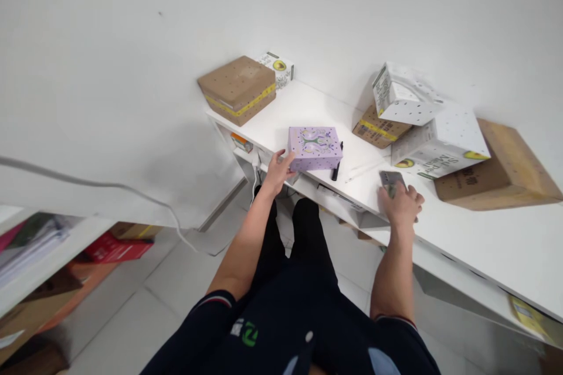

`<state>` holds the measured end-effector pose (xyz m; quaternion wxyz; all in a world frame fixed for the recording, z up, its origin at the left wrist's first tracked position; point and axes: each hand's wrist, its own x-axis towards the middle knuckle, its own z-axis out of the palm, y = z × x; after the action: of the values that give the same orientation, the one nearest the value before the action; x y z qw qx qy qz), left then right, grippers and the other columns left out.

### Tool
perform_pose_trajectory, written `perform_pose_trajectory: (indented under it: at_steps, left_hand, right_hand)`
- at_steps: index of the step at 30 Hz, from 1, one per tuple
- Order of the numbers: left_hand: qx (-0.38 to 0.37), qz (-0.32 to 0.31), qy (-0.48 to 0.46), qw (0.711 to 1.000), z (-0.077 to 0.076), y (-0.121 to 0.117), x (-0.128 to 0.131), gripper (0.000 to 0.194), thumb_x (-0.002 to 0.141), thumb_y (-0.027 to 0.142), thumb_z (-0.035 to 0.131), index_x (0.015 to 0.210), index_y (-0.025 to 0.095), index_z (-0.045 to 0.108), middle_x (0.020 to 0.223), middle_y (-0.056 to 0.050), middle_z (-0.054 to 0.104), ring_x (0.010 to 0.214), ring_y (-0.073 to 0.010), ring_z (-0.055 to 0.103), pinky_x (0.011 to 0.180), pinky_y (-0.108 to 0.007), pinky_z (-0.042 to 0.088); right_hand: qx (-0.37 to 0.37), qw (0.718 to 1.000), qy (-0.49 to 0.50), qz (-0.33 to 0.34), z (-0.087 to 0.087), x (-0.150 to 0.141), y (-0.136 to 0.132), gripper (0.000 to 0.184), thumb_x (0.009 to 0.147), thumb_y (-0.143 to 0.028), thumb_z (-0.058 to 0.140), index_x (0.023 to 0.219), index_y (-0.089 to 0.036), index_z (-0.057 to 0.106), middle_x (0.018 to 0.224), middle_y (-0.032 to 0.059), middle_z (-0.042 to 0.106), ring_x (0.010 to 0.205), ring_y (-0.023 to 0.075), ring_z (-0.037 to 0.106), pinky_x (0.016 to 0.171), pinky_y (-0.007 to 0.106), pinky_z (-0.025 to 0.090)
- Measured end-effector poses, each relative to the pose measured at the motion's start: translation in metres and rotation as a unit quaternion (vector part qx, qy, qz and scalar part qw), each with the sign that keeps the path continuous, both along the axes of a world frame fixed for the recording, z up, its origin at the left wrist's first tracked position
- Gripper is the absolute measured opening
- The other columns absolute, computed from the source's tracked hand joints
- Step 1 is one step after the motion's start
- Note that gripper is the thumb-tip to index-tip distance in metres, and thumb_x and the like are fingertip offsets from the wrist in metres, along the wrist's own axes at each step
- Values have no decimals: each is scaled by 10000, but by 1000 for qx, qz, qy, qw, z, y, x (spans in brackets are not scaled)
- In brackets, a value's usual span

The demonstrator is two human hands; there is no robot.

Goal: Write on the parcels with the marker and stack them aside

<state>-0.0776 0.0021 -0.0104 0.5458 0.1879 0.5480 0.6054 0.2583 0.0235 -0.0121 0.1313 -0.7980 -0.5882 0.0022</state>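
My left hand (278, 170) grips the near left corner of a small purple patterned box (315, 147) that rests on the white table (308, 111). A grey flat tool (391, 180), perhaps a box cutter, lies on the table under my right hand (401, 204), whose fingers close over it. A black marker (336, 169) lies just right of the purple box.
Brown cardboard boxes with yellow tape (238, 88) (379, 128) (501, 170) and white avocado-print boxes (278, 67) (402, 96) (442, 143) stand along the wall. A shelf (39, 258) with papers and boxes is at the lower left. A white cable (132, 193) crosses there.
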Motion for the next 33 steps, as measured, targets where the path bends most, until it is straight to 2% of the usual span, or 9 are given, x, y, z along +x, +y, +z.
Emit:
perform_pose_trajectory:
  at_steps: [5, 11, 19, 25, 29, 30, 31, 32, 33]
  left_hand:
    - [-27, -65, -14, 997, 8, -15, 5, 857, 814, 314, 740, 1514, 205, 258, 836, -41, 676, 639, -166, 682, 704, -347, 574]
    - [0, -7, -37, 999, 29, -17, -12, 800, 794, 297, 670, 1491, 192, 290, 748, -20, 662, 598, -180, 666, 631, -348, 576]
    - [95, 225, 97, 965, 115, 76, -110, 438, 920, 365, 566, 1316, 251, 420, 937, 7, 659, 728, -116, 627, 698, -304, 570]
    - [-74, 227, 356, 904, 146, 109, -172, 480, 1047, 431, 385, 1421, 136, 324, 1402, -118, 463, 1182, -230, 565, 1039, -602, 445]
    - [-37, 280, 537, 795, 152, 98, -131, 597, 992, 403, 537, 1472, 111, 338, 1486, -185, 311, 1390, -304, 343, 1209, -559, 239]
    - [14, 265, 518, 813, 151, 100, -106, 482, 978, 337, 571, 1376, 96, 441, 1426, -163, 387, 1392, -270, 345, 1234, -486, 228]
    - [45, 214, 436, 873, 148, 104, -76, 335, 964, 253, 589, 1262, 119, 514, 1343, -122, 467, 1373, -238, 376, 1235, -444, 243]
    - [87, 107, 323, 936, 143, 111, -43, 263, 971, 239, 574, 1214, 145, 535, 1268, -101, 521, 1323, -225, 445, 1209, -431, 297]
    - [100, 29, 272, 957, 137, 121, -8, 231, 940, 258, 629, 1138, 154, 573, 1112, -88, 596, 1184, -237, 565, 1110, -439, 425]
  right_hand:
    - [36, 982, 61, 175, 4, -56, 14, 556, 919, -418, 514, 1392, -129, 562, 1175, 200, 625, 1118, 320, 587, 999, 468, 458]
    - [-93, 965, 38, 244, 15, -116, 33, 511, 957, -342, 479, 1443, -189, 520, 1194, 184, 556, 1040, 299, 635, 896, 385, 496]
    - [-83, 968, 61, 231, 4, -112, 44, 430, 949, -225, 448, 1347, -191, 608, 1172, 138, 548, 875, 209, 645, 847, 320, 504]
    - [-29, 961, 127, 245, -9, -103, 49, 445, 909, -204, 463, 1315, -159, 641, 1053, 116, 577, 804, 196, 615, 874, 345, 519]
    - [39, 946, 200, 252, -19, -97, 49, 414, 899, -223, 452, 1247, -158, 666, 977, 90, 582, 773, 190, 598, 859, 358, 530]
    - [57, 941, 220, 249, -21, -96, 49, 396, 900, -230, 450, 1220, -164, 672, 958, 80, 582, 757, 181, 590, 849, 350, 531]
    - [73, 937, 239, 243, -23, -95, 49, 379, 901, -238, 448, 1196, -169, 675, 942, 71, 581, 737, 172, 581, 835, 341, 532]
    - [83, 934, 255, 237, -25, -94, 48, 367, 902, -248, 447, 1180, -171, 674, 931, 64, 580, 716, 163, 572, 821, 332, 531]
    - [89, 931, 266, 232, -26, -94, 48, 361, 903, -258, 445, 1170, -170, 672, 927, 61, 580, 698, 155, 563, 810, 326, 529]
